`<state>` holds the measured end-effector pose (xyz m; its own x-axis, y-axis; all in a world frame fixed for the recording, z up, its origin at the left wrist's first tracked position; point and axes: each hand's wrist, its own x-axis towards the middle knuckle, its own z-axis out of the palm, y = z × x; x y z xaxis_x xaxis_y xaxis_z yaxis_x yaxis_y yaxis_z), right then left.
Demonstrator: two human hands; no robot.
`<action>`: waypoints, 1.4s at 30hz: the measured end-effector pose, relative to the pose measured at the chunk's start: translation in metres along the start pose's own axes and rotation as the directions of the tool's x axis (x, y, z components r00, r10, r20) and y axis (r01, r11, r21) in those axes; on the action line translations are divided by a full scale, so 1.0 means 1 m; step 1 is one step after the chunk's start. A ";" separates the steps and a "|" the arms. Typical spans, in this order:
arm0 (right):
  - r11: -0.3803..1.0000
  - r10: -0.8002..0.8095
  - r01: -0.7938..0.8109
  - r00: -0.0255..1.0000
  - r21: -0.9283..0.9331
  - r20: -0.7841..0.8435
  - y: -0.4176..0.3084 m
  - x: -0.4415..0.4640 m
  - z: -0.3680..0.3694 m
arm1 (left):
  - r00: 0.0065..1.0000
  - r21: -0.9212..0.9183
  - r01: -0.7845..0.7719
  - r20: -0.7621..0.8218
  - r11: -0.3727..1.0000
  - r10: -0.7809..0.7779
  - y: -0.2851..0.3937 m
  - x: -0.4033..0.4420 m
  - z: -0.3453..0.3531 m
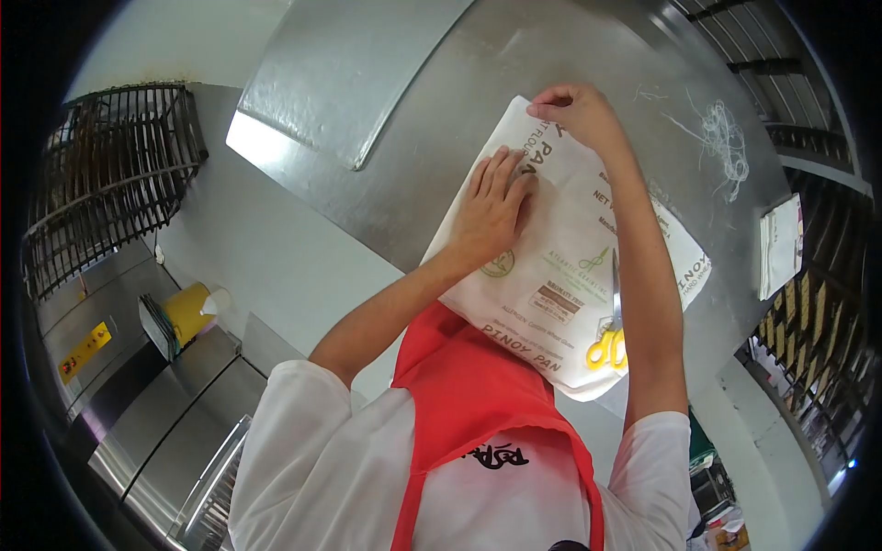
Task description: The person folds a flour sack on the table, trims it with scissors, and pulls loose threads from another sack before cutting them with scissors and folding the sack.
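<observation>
A white printed flour sack (570, 257), lettered "PINOY PAN", lies flat over the near edge of a metal table. My left hand (496, 207) rests on its upper left part, palm down with the fingers stretched out. At the sack's top edge, near the corner, my right hand (571, 108) has thumb and fingers pinched together on the material. Yellow-handled scissors (606, 347) lie on the lower right of the sack, partly covered by my right forearm. Beyond that forearm shows more white printed sacking (684, 253); whether it is a separate sack is hidden.
The metal table (441, 119) carries a raised metal sheet (340, 73) at upper left. A tangle of white thread (723, 147) lies to the right. Folded white sacking (781, 243) sits at the table's right edge. Barred metalwork (119, 165) stands at far left.
</observation>
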<state>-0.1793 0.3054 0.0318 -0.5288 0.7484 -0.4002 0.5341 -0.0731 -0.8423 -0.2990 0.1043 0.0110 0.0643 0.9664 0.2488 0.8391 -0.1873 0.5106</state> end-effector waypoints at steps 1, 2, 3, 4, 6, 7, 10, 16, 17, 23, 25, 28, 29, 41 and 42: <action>1.000 0.000 0.000 1.000 -0.002 0.001 0.003 0.001 0.000 | 1.000 -0.001 0.001 -0.002 1.000 -0.001 0.000 0.000 0.000; 0.999 -0.035 0.035 0.999 0.012 -0.012 0.005 0.002 0.001 | 1.000 0.002 -0.002 -0.002 1.000 0.002 0.000 0.000 0.000; 0.997 -0.069 0.070 0.997 0.027 -0.025 0.004 0.001 0.001 | 1.000 0.006 -0.005 -0.001 1.000 0.005 0.000 0.000 0.000; 0.997 -0.070 0.071 0.997 0.026 -0.024 0.003 0.001 0.000 | 1.000 0.006 -0.005 -0.002 1.000 0.005 -0.001 0.000 0.000; 0.991 0.007 0.000 0.999 0.136 -0.054 0.002 -0.001 -0.004 | 1.000 0.018 -0.005 -0.005 1.000 0.005 0.000 0.000 0.000; 0.991 0.006 0.001 0.999 0.135 -0.052 0.004 0.000 -0.005 | 1.000 0.019 -0.003 -0.006 1.000 0.004 0.000 0.000 0.001; 0.977 0.002 0.002 1.000 0.213 -0.016 0.005 0.002 -0.009 | 1.000 0.024 -0.009 -0.020 1.000 0.009 -0.001 0.000 0.001; 0.928 0.082 -0.059 0.996 0.367 -0.047 0.004 -0.005 -0.031 | 1.000 0.017 -0.002 -0.026 1.000 0.003 0.000 0.000 0.003; 0.910 0.092 -0.048 0.992 0.412 -0.088 0.005 -0.008 -0.041 | 1.000 0.018 0.000 -0.025 1.000 0.000 -0.001 0.000 0.003; 0.872 0.062 0.090 0.955 0.481 -0.290 0.025 -0.017 -0.082 | 1.000 0.011 -0.009 -0.030 1.000 0.009 0.000 0.000 0.003; 0.864 0.034 0.132 0.947 0.486 -0.319 0.024 -0.024 -0.086 | 1.000 0.011 -0.010 -0.028 1.000 0.010 0.001 0.001 0.003; 0.913 -0.021 -0.114 0.945 -0.391 -0.325 0.020 -0.049 -0.086 | 0.999 0.007 -0.019 -0.041 1.000 0.019 0.002 0.001 0.003; 0.871 0.099 -0.204 0.964 -0.447 -0.246 0.018 -0.064 -0.082 | 0.999 0.007 -0.016 -0.043 1.000 0.016 0.002 0.002 0.002; 0.907 0.044 -0.174 0.945 -0.383 -0.324 0.029 -0.098 -0.029 | 0.997 0.046 -0.047 -0.051 0.998 0.049 0.004 0.002 0.004; 0.911 0.038 -0.169 0.943 -0.377 -0.330 0.030 -0.098 -0.028 | 0.997 0.042 -0.053 -0.054 0.998 0.055 0.004 0.002 0.003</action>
<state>-0.0933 0.2487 0.0562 -0.2605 0.9207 -0.2907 0.8243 0.0553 -0.5635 -0.2941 0.1056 0.0111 0.0812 0.9436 0.3211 0.8565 -0.2308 0.4617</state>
